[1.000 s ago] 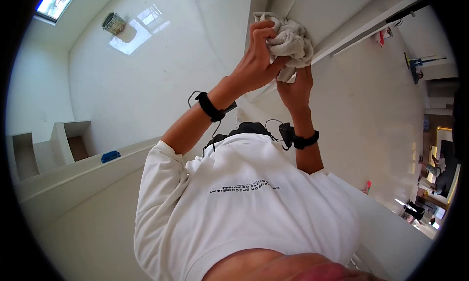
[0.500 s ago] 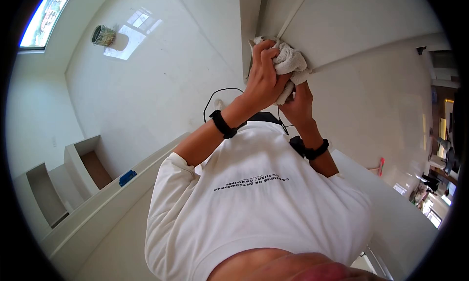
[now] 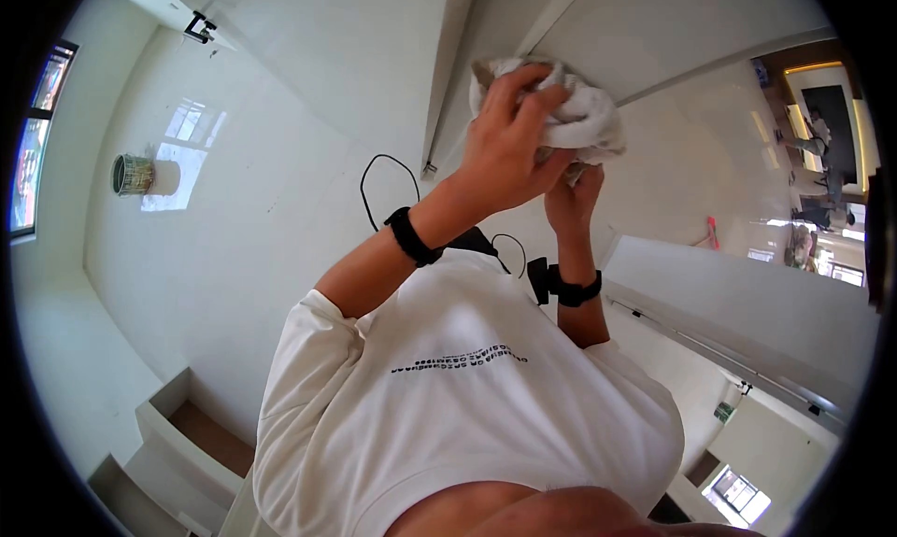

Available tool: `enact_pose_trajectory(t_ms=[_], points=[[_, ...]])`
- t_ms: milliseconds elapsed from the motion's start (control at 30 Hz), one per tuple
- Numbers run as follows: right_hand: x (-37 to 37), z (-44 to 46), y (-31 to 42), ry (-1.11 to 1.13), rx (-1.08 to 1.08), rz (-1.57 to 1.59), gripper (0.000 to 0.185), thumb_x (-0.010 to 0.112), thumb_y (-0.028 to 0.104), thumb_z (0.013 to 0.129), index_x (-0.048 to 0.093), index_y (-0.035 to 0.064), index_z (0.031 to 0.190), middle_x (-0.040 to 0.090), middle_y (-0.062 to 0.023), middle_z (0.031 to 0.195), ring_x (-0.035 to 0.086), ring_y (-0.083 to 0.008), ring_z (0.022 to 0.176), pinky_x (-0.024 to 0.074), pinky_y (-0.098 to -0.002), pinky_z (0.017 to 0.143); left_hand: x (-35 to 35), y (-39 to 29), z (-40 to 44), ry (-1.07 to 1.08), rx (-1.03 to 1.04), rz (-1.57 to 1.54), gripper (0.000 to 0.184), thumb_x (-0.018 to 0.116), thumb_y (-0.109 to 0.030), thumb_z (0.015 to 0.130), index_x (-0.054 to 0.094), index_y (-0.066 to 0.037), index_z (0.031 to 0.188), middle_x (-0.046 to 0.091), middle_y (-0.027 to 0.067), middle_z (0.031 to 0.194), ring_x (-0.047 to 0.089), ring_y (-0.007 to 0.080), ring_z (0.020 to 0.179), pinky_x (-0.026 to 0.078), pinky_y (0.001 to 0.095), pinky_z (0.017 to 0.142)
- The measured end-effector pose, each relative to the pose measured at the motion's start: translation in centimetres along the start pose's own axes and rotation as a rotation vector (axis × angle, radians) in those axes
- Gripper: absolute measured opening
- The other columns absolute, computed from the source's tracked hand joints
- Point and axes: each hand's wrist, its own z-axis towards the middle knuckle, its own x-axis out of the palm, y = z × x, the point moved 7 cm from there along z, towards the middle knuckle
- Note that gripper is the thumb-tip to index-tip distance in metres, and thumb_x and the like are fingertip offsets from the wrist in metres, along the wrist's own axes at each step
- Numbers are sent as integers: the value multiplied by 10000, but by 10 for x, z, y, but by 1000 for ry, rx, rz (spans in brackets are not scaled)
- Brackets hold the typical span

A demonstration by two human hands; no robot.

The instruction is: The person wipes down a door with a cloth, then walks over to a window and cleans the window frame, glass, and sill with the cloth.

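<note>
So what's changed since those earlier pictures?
The view has swung: the bucket now sits lower and farther left in the picture, the blue object is out of view, and a dark fitting shows at upper left. The left hand still grips the bunched cloth, the right hand at its edge.

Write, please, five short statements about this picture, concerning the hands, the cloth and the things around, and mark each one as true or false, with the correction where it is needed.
1. The left hand grasps a pale cloth. True.
2. The right hand is far away from the cloth. False: it meets the cloth's lower edge, partly hidden there.
3. A black band circles each wrist. True.
4. The bucket stands at the right side of the picture. False: it stands at the left side.
5. The white shirt has dark lettering on it. True.
</note>
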Motion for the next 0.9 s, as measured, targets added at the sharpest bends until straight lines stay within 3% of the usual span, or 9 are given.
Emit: enact_pose_trajectory(t_ms=[167,267,400,567,667,700,767,833,900], points=[[32,-31,-10,-104,251,139,494,598,-6,920,503,4,1405,615,-75,1261,582,-140,1110,466,-279,954,1,43,-72,323,-591,-229,585,667,-179,880,391,46,1344,549,264,1273,606,451,1058,526,455,865],[31,-31,7,-195,314,328,538,570,16,931,455,3,1457,612,-83,1279,570,-143,1150,441,-286,1000,-17,36,-68,481,-710,-369,586,662,-124,908,351,65,1368,551,275,1272,607,427,1110,504,447,902],[-3,9,39,-223,-21,645,653,567,143,926,341,-28,1514,509,-130,1405,510,-232,1257,382,-352,1084,-48,-4,-35,284,-155,-287,503,675,-100,883,416,60,1283,618,259,1143,649,419,999,529,432,803],[16,61,151,-219,-49,-204,564,672,260,913,485,-12,1370,516,-168,1325,508,-314,1248,384,-418,1061,-75,-39,-16,488,-35,-216,366,684,-91,856,506,16,1158,688,185,1020,686,338,873,533,401,696],[22,68,158,-328,-145,-491,489,697,257,894,529,11,1283,544,-184,1194,582,-360,1107,454,-442,974,-86,-28,-20,589,-302,-103,330,688,-155,877,544,-26,1145,700,133,996,689,293,843,532,387,655],[24,67,150,-356,-221,-739,451,673,228,891,562,66,1297,563,-169,1130,653,-355,936,542,-436,816,-84,-19,-23,652,-335,-33,316,684,-183,886,555,-33,1133,701,125,991,686,295,833,534,392,658],[37,64,133,-301,-169,-1007,448,654,205,885,572,87,1310,572,-145,1090,673,-329,852,561,-427,716,-79,10,-42,800,-421,118,297,677,-239,905,575,-47,1108,702,110,980,679,300,812,537,403,665],[52,51,116,-252,-152,-1149,437,621,171,877,603,133,1312,578,-96,1028,686,-280,733,568,-404,590,-85,41,-64,873,-367,283,298,673,-284,915,586,-61,1092,705,105,998,682,306,843,543,414,705],[57,44,96,-234,-99,-1135,435,628,160,872,615,153,1306,580,-87,1025,687,-283,746,571,-403,599,-110,63,-55,773,-304,369,292,672,-305,919,601,-76,1086,710,105,1031,682,316,894,540,424,762]])
